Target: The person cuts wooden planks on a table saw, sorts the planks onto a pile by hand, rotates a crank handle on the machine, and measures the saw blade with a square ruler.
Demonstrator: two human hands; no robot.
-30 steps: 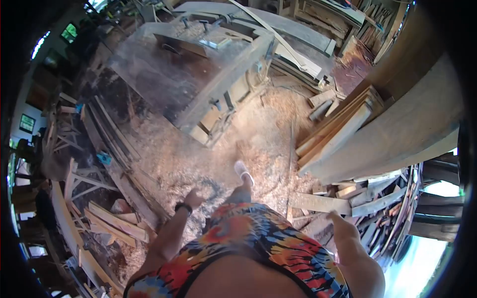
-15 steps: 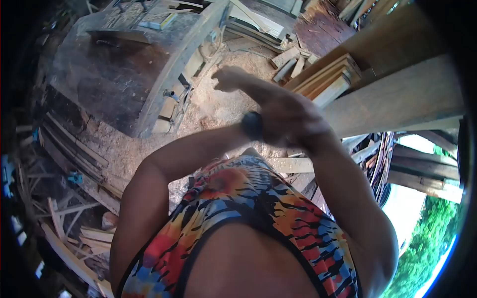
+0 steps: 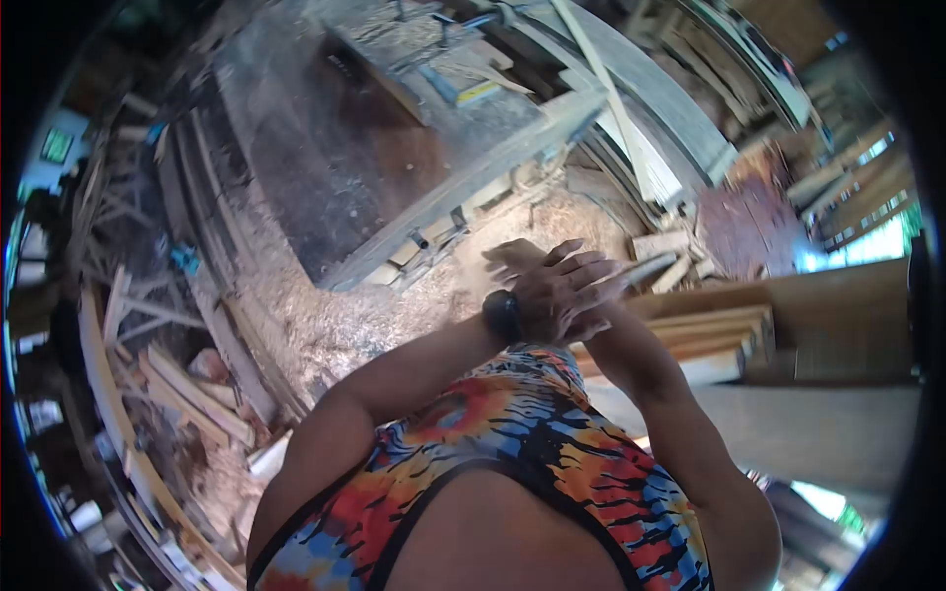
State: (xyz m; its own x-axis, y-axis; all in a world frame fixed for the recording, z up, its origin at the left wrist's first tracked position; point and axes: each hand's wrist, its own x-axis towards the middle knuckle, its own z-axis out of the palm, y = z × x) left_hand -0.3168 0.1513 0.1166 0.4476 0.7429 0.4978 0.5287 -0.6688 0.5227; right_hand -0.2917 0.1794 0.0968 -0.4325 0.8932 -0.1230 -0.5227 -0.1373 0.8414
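My left hand (image 3: pixel 554 295), with a dark watch (image 3: pixel 502 315) on its wrist, lies across my right hand (image 3: pixel 514 258) in front of my body. The left fingers are stretched out and spread, pointing right. Beneath them, the right hand is partly hidden, and its visible fingers extend to the left. The two hands touch or overlap, and no object shows in either one. Below them is my colourful patterned sleeveless top (image 3: pixel 532 414).
Ahead on the left stands a large dark worktable (image 3: pixel 325 167) with a board and a yellow-edged item (image 3: pixel 478 93) on it. Wood shavings (image 3: pixel 345 315) cover the floor. Stacked boards (image 3: pixel 690 335) are close on my right; timber offcuts (image 3: pixel 197 394) lie at left.
The view has turned right, so the worktable sits further right in the picture. My right hand has drawn back under the left, whose fingers are now spread.
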